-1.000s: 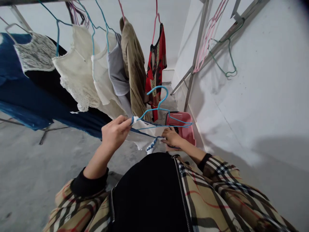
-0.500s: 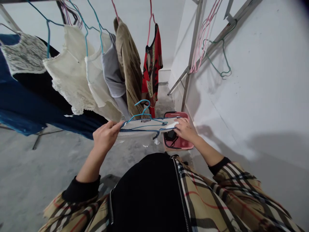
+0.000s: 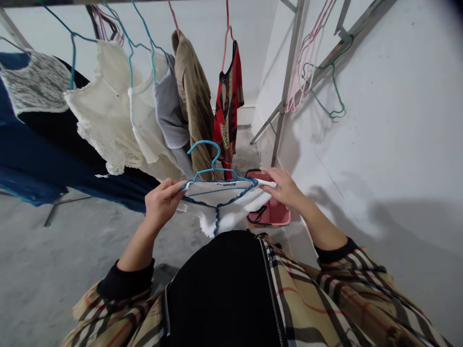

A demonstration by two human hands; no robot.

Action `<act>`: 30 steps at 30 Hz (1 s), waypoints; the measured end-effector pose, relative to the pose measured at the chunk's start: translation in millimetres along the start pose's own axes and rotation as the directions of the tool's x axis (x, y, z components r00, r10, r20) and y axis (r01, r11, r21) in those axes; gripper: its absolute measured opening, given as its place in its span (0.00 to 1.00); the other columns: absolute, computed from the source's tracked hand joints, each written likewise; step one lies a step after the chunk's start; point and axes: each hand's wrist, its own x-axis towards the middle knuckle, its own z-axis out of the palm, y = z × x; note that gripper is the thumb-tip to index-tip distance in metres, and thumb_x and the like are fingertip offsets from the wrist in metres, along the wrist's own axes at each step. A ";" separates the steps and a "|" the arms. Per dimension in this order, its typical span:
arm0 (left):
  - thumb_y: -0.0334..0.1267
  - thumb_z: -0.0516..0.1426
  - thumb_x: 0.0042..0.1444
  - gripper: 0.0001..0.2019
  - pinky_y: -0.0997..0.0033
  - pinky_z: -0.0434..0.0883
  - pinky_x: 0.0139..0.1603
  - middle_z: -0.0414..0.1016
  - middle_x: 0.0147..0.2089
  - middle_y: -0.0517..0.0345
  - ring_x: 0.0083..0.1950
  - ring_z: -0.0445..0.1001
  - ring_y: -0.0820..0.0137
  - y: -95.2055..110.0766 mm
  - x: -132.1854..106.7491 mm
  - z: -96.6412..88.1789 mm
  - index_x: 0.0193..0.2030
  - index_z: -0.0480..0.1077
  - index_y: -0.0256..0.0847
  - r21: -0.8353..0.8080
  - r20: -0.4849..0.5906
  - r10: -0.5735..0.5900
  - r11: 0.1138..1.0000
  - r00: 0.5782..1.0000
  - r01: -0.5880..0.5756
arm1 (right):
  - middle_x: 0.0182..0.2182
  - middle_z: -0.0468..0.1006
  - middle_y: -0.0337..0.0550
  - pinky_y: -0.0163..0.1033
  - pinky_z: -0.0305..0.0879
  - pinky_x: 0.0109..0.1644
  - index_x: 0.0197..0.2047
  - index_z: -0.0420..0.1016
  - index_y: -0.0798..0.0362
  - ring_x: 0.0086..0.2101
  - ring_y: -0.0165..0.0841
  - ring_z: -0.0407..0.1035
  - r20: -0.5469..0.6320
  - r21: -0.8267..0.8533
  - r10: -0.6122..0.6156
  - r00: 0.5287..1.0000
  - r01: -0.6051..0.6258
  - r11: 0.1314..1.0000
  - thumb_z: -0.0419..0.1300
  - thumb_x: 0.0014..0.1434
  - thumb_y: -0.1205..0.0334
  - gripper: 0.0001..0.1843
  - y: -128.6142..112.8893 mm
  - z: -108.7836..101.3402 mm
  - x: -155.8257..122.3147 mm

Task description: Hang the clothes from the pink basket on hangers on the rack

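A small white knit top with blue trim (image 3: 220, 212) hangs on a blue wire hanger (image 3: 208, 164) in front of my chest. My left hand (image 3: 162, 202) pinches the top's left shoulder and that end of the hanger. My right hand (image 3: 284, 188) grips the right shoulder of the top at the hanger's other end. The hanger's hook points up, free of any rail.
A row of hung clothes fills the upper left: cream lace tops (image 3: 104, 115), a grey top (image 3: 170, 111), a tan garment (image 3: 195, 101) and a red patterned dress (image 3: 227, 106). A pink basket (image 3: 271, 212) stands on the floor by the white wall (image 3: 379, 144). Empty hangers (image 3: 311, 62) hang on a slanted metal frame.
The hanger has tipped upright with its hook raised, and the white top now hangs spread below it. My right hand moved up and right from the top's hem to its shoulder.
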 end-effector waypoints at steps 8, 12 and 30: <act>0.51 0.60 0.55 0.21 0.76 0.68 0.37 0.75 0.37 0.58 0.35 0.73 0.72 0.7 12.9 -6.8 0.52 0.74 0.44 -0.178 0.071 0.013 0.984 0.997 -0.001 | 0.35 0.81 0.42 0.39 0.70 0.40 0.43 0.78 0.49 0.36 0.35 0.75 -0.071 0.229 -0.078 0.994 0.092 0.969 0.57 0.64 0.54 0.12 -10.7 -27.6 0.6; 0.54 0.63 0.49 0.33 0.67 0.72 0.47 0.77 0.45 0.50 0.44 0.75 0.66 -18.0 11.4 -0.4 0.59 0.67 0.40 -0.409 0.174 -0.056 0.904 0.983 0.124 | 0.27 0.78 0.40 0.38 0.67 0.32 0.38 0.79 0.48 0.28 0.33 0.71 -0.178 0.163 -0.102 0.979 0.132 0.978 0.59 0.62 0.57 0.08 -15.5 -57.6 -4.8; 0.40 0.56 0.59 0.11 0.64 0.71 0.50 0.77 0.42 0.53 0.45 0.75 0.66 -25.7 9.5 20.1 0.44 0.76 0.40 -0.293 -0.371 -0.258 0.944 0.892 0.152 | 0.28 0.82 0.42 0.40 0.73 0.35 0.35 0.81 0.51 0.29 0.39 0.77 -0.446 0.001 0.266 0.854 -0.297 0.955 0.62 0.55 0.46 0.17 34.2 -67.6 -69.0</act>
